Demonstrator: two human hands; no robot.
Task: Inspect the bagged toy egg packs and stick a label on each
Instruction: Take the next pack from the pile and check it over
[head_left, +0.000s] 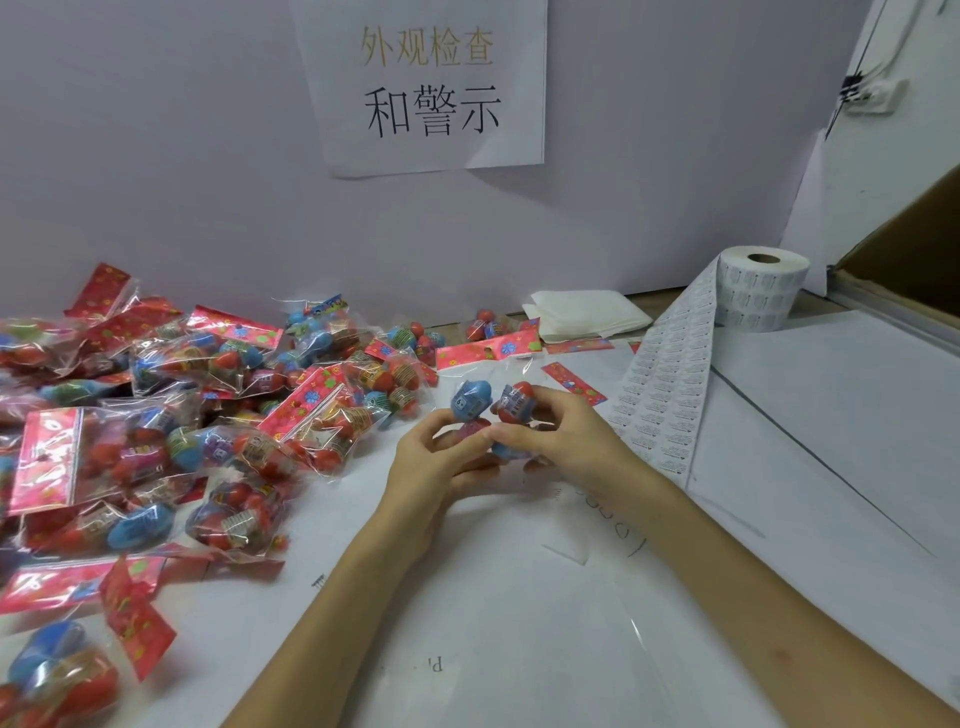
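On the near part of the white-covered table (519, 623), both forearms reached forward to a single bagged pack (493, 410) held just above the surface at centre. The left hand (441, 457) had its fingers (467, 470) curled under and round the lower eggs, while the right hand (566, 441) gripped the pack's right side, its fingertips (524, 400) closed on the red egg through the film. The blue egg (470, 400) stood clear between the two thumbs, and the bag's pink header card (488, 349) lay beyond the fingers, pointing away from the person. No label could be seen on either hand or on this pack, so the step was judged to be inspection, with labelling not yet done. The next move would call for one hand, most likely the right, to let go and peel a sticker from the label strip (660, 395) lying just beside it, while the other hand steadied a flat face of the bag. To the left lay a loose heap of packs (156, 415), none showing a label that could be made out. Farther back stood the label roll (761, 288), a folded white cloth (587, 312) and a printed sign (426, 88) on the wall
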